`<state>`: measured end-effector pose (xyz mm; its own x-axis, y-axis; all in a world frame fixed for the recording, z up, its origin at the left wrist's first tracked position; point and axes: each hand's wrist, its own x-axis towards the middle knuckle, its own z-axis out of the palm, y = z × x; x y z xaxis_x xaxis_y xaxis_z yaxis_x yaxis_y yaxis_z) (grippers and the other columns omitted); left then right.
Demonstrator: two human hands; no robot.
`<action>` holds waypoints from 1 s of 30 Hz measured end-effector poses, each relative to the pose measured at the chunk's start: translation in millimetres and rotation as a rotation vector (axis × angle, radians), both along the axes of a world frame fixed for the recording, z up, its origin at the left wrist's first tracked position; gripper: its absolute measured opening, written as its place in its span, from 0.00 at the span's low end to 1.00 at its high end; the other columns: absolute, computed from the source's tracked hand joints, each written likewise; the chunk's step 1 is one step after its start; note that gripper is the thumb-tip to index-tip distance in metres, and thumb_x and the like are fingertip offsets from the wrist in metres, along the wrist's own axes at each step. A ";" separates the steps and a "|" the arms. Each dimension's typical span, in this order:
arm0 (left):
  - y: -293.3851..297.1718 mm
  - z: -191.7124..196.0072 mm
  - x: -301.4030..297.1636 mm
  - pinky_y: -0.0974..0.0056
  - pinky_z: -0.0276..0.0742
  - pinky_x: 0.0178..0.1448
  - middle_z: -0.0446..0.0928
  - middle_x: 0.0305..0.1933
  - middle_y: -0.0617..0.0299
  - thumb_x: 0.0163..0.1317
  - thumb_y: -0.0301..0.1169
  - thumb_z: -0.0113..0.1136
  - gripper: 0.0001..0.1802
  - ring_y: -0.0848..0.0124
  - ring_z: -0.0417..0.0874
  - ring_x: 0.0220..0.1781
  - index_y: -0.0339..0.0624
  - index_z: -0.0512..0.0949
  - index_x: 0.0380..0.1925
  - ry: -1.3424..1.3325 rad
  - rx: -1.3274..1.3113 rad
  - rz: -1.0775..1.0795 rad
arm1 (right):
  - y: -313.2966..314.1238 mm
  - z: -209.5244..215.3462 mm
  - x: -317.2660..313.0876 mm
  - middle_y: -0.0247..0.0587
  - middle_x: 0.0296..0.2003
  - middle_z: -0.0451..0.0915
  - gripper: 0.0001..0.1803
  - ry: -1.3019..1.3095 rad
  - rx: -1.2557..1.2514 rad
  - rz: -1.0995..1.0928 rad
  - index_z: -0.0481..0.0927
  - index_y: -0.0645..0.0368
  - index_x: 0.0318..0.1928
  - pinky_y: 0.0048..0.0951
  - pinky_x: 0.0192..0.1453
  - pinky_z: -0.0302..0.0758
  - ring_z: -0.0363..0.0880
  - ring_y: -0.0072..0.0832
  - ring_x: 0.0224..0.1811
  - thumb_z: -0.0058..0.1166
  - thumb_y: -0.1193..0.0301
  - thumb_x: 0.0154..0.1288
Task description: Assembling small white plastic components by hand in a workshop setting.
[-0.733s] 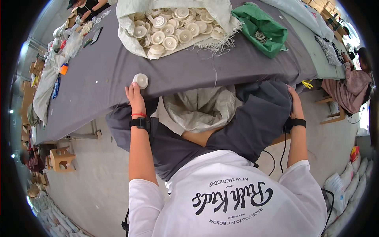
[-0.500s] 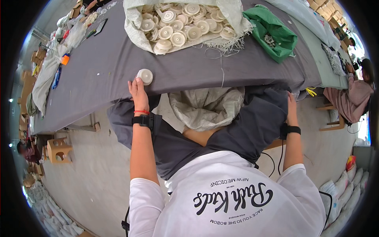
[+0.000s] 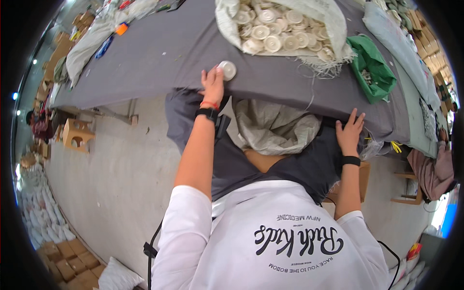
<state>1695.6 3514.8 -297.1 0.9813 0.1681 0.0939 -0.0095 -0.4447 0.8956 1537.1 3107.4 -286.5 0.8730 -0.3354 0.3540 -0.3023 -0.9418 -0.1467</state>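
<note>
Your left hand (image 3: 212, 86) rests at the near edge of the table (image 3: 159, 53), fingers spread and flat on the grey cloth, and its fingertips touch a small round white cap (image 3: 227, 70) that lies just inside that edge. The hand is not closed around the cap; it only meets the cap's near side. Your right hand (image 3: 349, 131) lies further along the same near edge, toward the right end, fingers apart and draped over the cloth where it hangs down, holding nothing.

Between your two hands, below the table edge, a pale woven sack (image 3: 275, 126) sits open in your lap on a dark grey apron (image 3: 309, 166). On the table beyond the cap, toward the far edge, a larger white sack (image 3: 328, 19) lies open with a heap of the same round white caps (image 3: 270, 34) inside. Just right of it, near the table's right end, stands a green bag (image 3: 372, 67) with small dark pieces in it.
</note>
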 end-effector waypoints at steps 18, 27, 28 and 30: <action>3.6 0.5 -1.3 0.50 0.27 0.68 0.69 0.55 0.59 0.63 0.46 0.37 0.20 0.56 0.48 0.67 0.45 0.74 0.38 -0.369 -0.059 -0.094 | -22.6 -6.8 13.1 0.72 0.62 0.37 0.48 0.148 0.065 0.144 0.40 0.53 0.66 0.49 0.67 0.41 0.37 0.61 0.65 0.55 0.59 0.51; -29.9 12.5 -2.7 0.29 0.20 0.58 0.65 0.58 0.66 0.61 0.49 0.39 0.20 0.51 0.40 0.69 0.50 0.73 0.41 -0.109 -0.125 -0.023 | -59.1 -21.9 17.0 0.74 0.61 0.34 0.50 0.155 0.100 0.052 0.41 0.54 0.66 0.56 0.64 0.37 0.33 0.62 0.66 0.55 0.52 0.50; -10.5 6.3 3.3 0.30 0.22 0.59 0.64 0.59 0.69 0.61 0.50 0.39 0.21 0.52 0.38 0.69 0.53 0.73 0.44 -0.194 -0.062 -0.116 | -52.2 -18.9 24.9 0.75 0.61 0.34 0.50 0.137 0.083 0.095 0.41 0.55 0.66 0.57 0.64 0.37 0.32 0.63 0.65 0.55 0.51 0.49; -11.4 7.4 -0.5 0.30 0.23 0.59 0.61 0.62 0.71 0.61 0.54 0.37 0.24 0.55 0.33 0.70 0.57 0.69 0.51 -0.087 -0.077 -0.032 | -52.8 -20.3 29.8 0.75 0.61 0.34 0.51 0.167 0.080 0.077 0.41 0.55 0.66 0.57 0.64 0.37 0.31 0.63 0.66 0.55 0.51 0.49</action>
